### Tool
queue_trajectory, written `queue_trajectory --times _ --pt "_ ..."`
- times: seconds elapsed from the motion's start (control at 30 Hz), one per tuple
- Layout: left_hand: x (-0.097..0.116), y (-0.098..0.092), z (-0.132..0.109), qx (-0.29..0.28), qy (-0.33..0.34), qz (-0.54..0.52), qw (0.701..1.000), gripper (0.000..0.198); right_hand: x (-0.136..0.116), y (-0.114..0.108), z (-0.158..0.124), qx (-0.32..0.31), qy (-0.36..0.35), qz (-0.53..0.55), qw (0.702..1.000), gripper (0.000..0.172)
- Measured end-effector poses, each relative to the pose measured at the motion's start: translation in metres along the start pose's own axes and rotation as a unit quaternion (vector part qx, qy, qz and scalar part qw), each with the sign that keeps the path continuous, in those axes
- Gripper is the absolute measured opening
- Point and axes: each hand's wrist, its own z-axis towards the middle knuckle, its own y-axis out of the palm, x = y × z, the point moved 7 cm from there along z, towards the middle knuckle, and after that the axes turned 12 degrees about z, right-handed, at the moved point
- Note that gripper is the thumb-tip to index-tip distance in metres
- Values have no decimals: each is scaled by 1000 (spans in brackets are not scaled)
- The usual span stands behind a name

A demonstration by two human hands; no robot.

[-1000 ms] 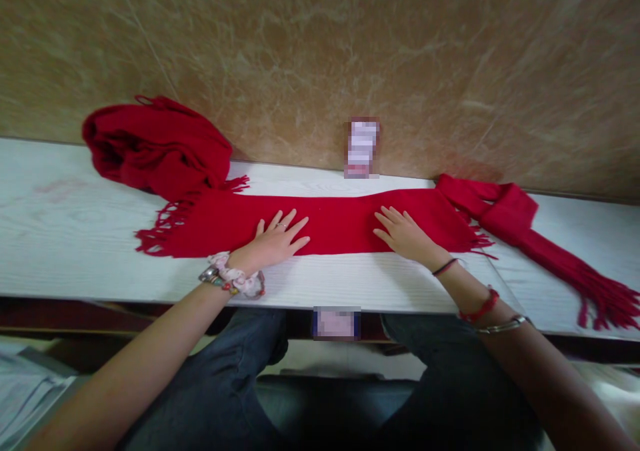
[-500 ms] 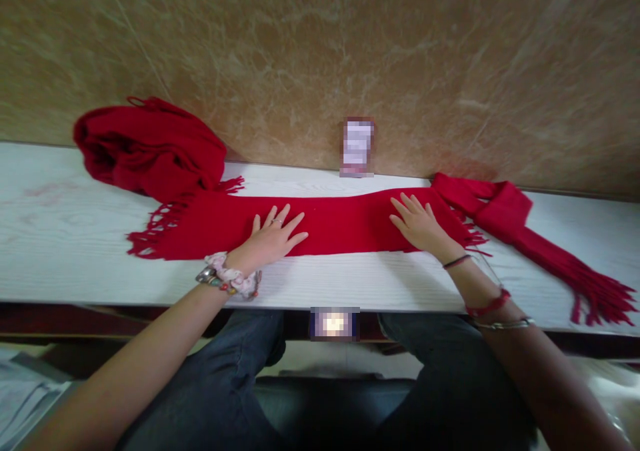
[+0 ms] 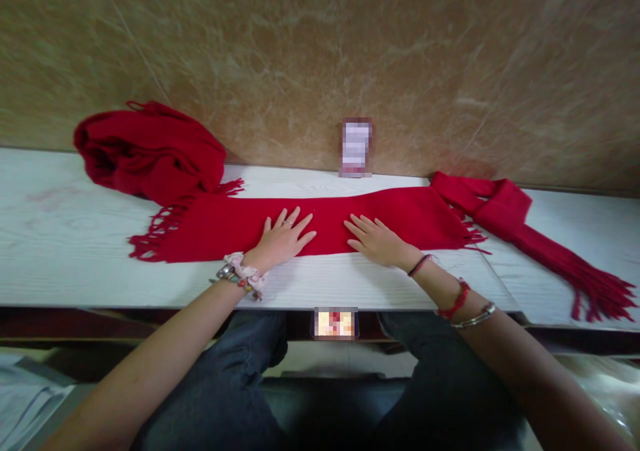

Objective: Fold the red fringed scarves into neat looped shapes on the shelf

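Note:
A red scarf (image 3: 240, 227) lies stretched flat across the white table, fringed at both ends. On its left-middle part rests my left hand (image 3: 283, 241), palm down with fingers spread. My right hand (image 3: 377, 239) lies flat on the same scarf right of centre, its fingers pointing left and slightly apart. Neither hand grips the cloth. To the left, a bunched heap of red scarves (image 3: 150, 151) touches the flat scarf's far left corner. A narrow folded red scarf (image 3: 520, 231) with a long fringe lies to the right.
A brown marbled wall (image 3: 300, 57) rises behind the white tabletop (image 3: 60, 237). A blurred-out rectangular thing (image 3: 356, 147) leans against the wall at the back. Another pixelated rectangle (image 3: 335, 324) sits at the table's front edge, above the person's legs.
My right hand has slid left along the scarf toward the middle. My left hand has shifted a little to the right. The scarves look the same.

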Motion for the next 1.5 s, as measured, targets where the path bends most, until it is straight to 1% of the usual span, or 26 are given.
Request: queue_trajectory --times 0.07,0.1,0.17,0.23,0.27,0.33,0.43,0.5,0.6,0.67,0.73,0.9,0.97,1.03,1.1,1.2,1.27,1.37,1.43,1.5 --pt "-8 1 -1 -13 -9 -5 1000 57 8 -4 -4 -11 28 -7 1000 52" --pt "-14 2 -1 -23 -24 -7 999 58 12 -6 -6 -18 43 -12 999 52" --pt "-28 5 -3 -38 -70 -11 997 60 18 -9 -8 -27 68 -23 997 51" --pt "-38 5 -6 -42 -112 -14 993 63 18 -14 -6 -17 68 -24 997 50" --pt "-40 4 -7 -38 -121 -14 992 64 15 -16 -2 -5 60 -17 998 50" --pt "-38 -1 -8 -22 -119 -15 993 65 3 -19 10 24 34 6 999 52" --pt "-31 -7 -7 4 -104 -11 995 65 -20 -19 37 51 7 42 998 56" --pt "-31 -6 -6 5 -108 -11 994 66 -34 -16 57 61 1 61 996 56" --pt "-35 2 -3 -15 -117 -21 993 65 -50 -7 79 46 -24 74 996 52" --pt "-37 6 -3 -25 -118 -26 992 64 -53 0 85 21 -44 78 996 50" --pt "-38 7 -3 -25 -118 -25 992 62 -46 4 84 11 -38 84 996 49" --pt "-38 6 -3 -32 -120 -24 992 61 1 -4 68 45 73 77 993 47" --pt "-38 6 -3 -37 -120 -23 992 62 12 -8 64 62 96 75 991 45" --pt "-38 6 -2 -38 -117 -24 992 62 9 -10 66 80 84 80 990 46" --pt "-38 5 -2 -39 -118 -26 992 62 -5 -8 70 78 36 87 992 46" --pt "-38 3 -4 -47 -125 -27 991 62 -28 0 76 43 -37 89 994 46" --pt "-37 3 -5 -50 -126 -29 990 62 -32 3 77 23 -49 83 995 47" --pt "-37 3 -5 -52 -123 -36 990 62 -18 4 74 14 -11 80 997 48" --pt "-37 3 -4 -50 -122 -40 990 63 -4 1 72 27 35 88 995 48" --pt "-37 4 -4 -49 -121 -41 991 63 5 -2 70 47 66 98 992 47"
